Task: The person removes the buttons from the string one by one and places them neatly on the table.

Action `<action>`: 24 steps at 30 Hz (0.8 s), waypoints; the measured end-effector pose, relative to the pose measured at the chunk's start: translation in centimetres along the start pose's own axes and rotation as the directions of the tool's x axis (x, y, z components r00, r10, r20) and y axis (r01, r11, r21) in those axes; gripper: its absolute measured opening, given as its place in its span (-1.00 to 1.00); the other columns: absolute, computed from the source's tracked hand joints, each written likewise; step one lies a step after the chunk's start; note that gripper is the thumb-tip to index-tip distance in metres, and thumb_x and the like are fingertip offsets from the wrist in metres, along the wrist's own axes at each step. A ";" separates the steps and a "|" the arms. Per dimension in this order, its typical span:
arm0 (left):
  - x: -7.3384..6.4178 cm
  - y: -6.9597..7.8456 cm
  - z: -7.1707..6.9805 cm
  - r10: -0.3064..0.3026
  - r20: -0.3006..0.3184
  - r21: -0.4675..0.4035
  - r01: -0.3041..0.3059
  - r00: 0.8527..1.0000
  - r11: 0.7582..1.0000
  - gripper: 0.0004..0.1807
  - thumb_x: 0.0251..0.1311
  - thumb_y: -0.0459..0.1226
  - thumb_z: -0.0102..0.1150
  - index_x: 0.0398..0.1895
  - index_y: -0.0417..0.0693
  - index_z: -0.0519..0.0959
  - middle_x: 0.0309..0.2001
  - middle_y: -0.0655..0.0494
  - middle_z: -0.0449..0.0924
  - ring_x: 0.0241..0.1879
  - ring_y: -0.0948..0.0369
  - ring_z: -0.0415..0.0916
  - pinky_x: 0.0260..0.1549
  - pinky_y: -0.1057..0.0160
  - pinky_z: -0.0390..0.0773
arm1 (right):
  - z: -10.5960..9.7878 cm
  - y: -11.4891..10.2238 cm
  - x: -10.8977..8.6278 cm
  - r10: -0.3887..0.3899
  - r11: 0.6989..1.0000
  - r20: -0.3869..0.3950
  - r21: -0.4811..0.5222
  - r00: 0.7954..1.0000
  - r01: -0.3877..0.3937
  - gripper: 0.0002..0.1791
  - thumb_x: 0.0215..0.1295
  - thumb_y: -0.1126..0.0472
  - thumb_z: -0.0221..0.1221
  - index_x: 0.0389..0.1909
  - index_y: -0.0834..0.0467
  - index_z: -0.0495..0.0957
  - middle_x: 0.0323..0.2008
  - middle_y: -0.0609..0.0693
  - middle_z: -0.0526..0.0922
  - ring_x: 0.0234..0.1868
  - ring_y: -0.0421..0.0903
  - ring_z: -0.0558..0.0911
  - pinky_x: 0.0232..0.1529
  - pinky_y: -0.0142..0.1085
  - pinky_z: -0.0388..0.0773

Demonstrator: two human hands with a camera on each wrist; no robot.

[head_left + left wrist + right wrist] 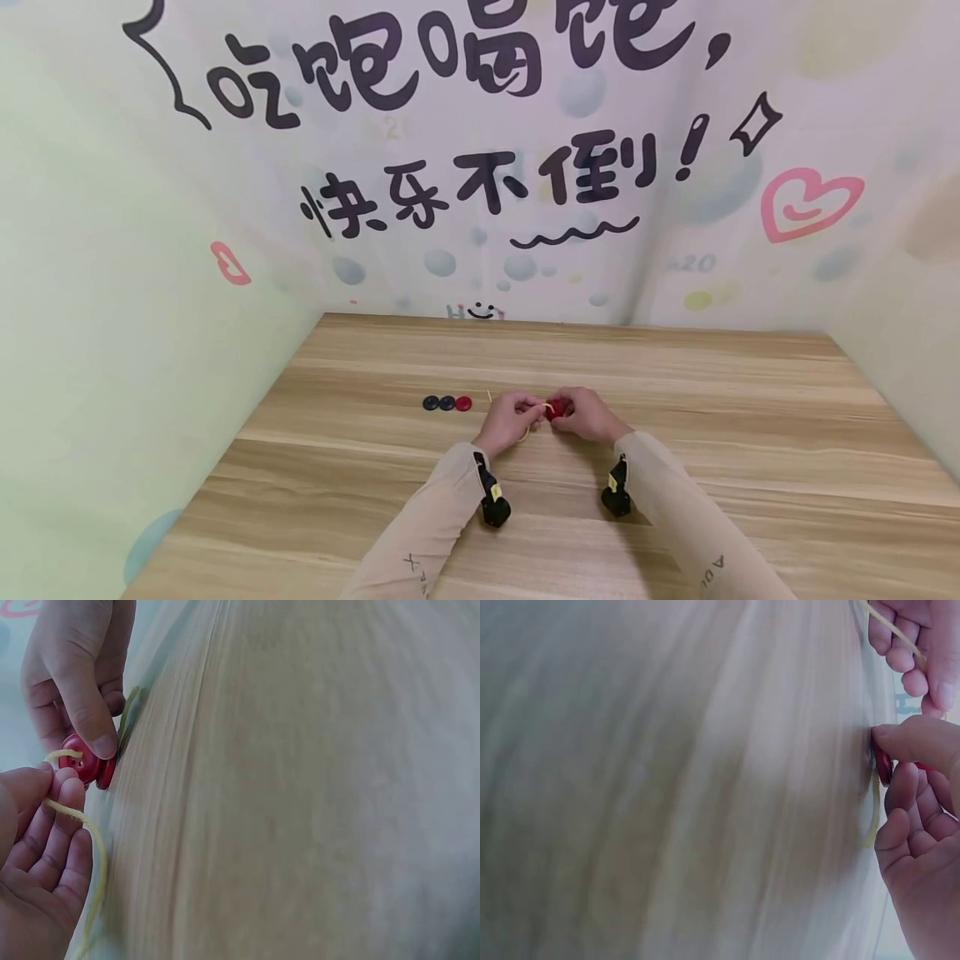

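Note:
Near the middle of the table, my right hand [588, 414] grips red buttons between thumb and fingers; a holed red button [81, 760] faces my left hand, with another red disc against it. Yellow string [96, 847] comes out of a hole in that button. My left hand [512, 421] pinches the string close to the button, and a length hangs below its fingers. In the right wrist view, the right thumb presses a red button [882, 756], and a yellow string tail [874, 814] shows past it. The right fingers partly hide the buttons.
Left of the hands, two dark blue buttons [438, 403] and a red button [463, 403] lie in a row on the wooden table [360, 483]. A printed cloth wall [465, 275] stands behind the table's far edge. Both wrists carry small black cameras.

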State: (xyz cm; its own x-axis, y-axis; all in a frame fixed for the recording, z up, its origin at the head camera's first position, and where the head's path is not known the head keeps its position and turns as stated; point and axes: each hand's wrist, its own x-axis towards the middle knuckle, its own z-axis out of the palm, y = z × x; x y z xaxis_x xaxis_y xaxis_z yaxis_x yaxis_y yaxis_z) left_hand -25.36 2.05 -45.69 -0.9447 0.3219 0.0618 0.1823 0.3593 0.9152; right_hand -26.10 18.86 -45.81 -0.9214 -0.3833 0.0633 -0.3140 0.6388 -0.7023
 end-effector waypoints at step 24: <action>0.0 -0.7 -0.4 0.011 -0.016 0.032 -0.010 1.000 0.999 -0.86 0.14 -0.31 0.10 -0.40 -0.22 0.59 -0.53 0.03 0.58 -0.51 0.21 0.53 -0.57 0.45 0.40 | -0.6 0.2 -0.8 -0.080 0.997 -0.009 0.018 0.997 0.080 -0.81 -0.02 0.21 0.29 -0.58 0.18 0.47 -0.60 -0.10 0.47 -0.54 -0.22 0.39 -0.54 -0.41 0.34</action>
State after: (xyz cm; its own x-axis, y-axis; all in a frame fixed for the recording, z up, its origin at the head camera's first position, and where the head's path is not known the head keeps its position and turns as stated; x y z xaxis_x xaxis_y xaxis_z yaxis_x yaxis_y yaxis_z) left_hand -25.59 1.49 -46.18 -0.9470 0.3115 0.0780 0.2006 0.3841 0.9012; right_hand -25.61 19.72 -45.58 -0.8954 -0.4273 0.1252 -0.3824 0.5940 -0.7078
